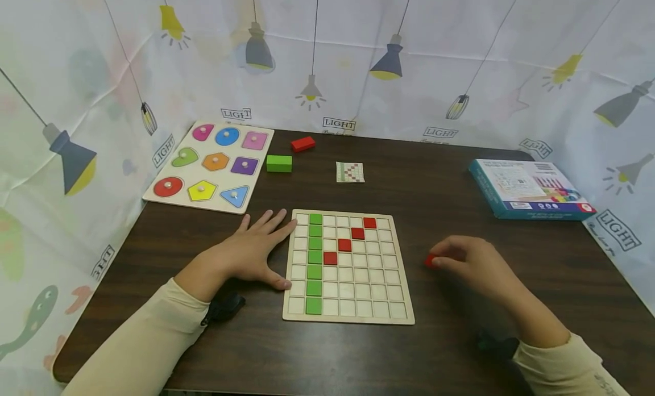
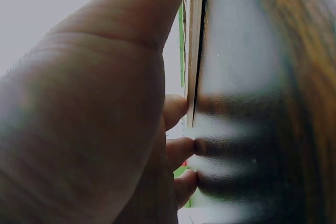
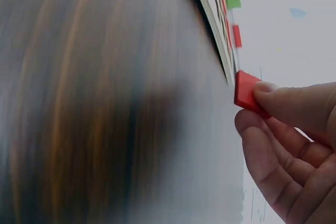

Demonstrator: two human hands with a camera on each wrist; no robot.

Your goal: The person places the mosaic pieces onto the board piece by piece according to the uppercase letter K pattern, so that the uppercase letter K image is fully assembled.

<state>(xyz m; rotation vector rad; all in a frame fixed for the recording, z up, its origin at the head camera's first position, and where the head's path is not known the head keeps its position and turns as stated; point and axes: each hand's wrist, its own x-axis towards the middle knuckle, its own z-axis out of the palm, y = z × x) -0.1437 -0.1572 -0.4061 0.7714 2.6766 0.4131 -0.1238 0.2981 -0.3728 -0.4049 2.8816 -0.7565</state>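
A square wooden grid board (image 1: pixel 355 292) lies in the middle of the table. Green tiles (image 1: pixel 314 257) fill most of its second column, and several red tiles (image 1: pixel 344 245) step diagonally up to the right. My left hand (image 1: pixel 251 249) is spread flat at the board's left side, its thumb and index finger touching the edge. To the right of the board, my right hand (image 1: pixel 471 265) pinches a red tile (image 3: pixel 248 94) between thumb and fingers, over the table. A small pattern card (image 1: pixel 350 172) with a matching green and red design lies behind the board.
A green block (image 1: pixel 279 163) and a red block (image 1: pixel 303 144) lie at the back. The shape puzzle board (image 1: pixel 204 180) with knobbed pieces sits at the back left. At the right stands a teal box (image 1: pixel 532 190). A printed curtain (image 1: pixel 338 55) hangs behind the table (image 1: pixel 230 350).
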